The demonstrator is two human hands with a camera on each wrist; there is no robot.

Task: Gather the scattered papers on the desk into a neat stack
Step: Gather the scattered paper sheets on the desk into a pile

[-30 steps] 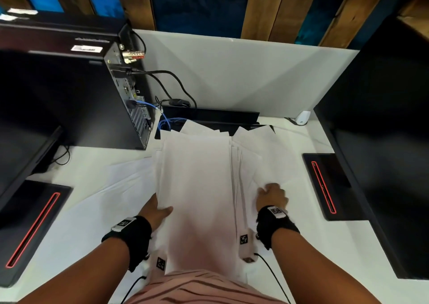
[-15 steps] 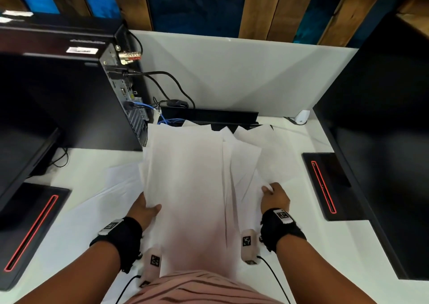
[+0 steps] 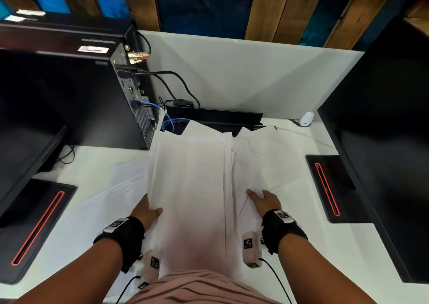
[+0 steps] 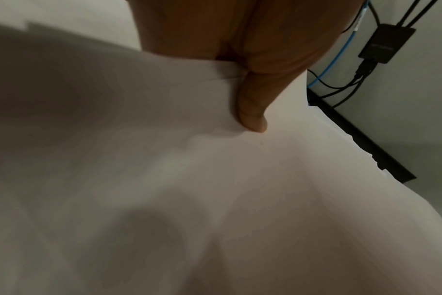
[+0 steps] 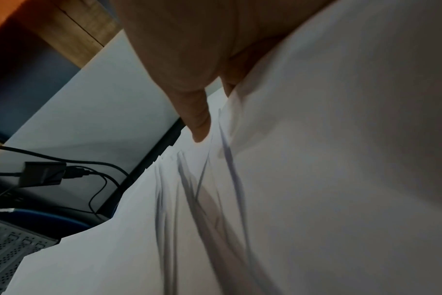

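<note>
Shifted since the earlier frame: right hand (image 3: 267, 199), now flattened, thumb extended onto loose sheets (image 3: 262, 164); left hand (image 3: 146, 212) pinching paper stack (image 3: 190, 187) edge, thumb on top, stack lying between both hands mid-desk (image 3: 301, 245).

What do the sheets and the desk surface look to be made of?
Sheets: thin matte white paper, bending and creasing where the left hand holds them. Desk: smooth white surface, probably laminate; the core is not visible.
</note>
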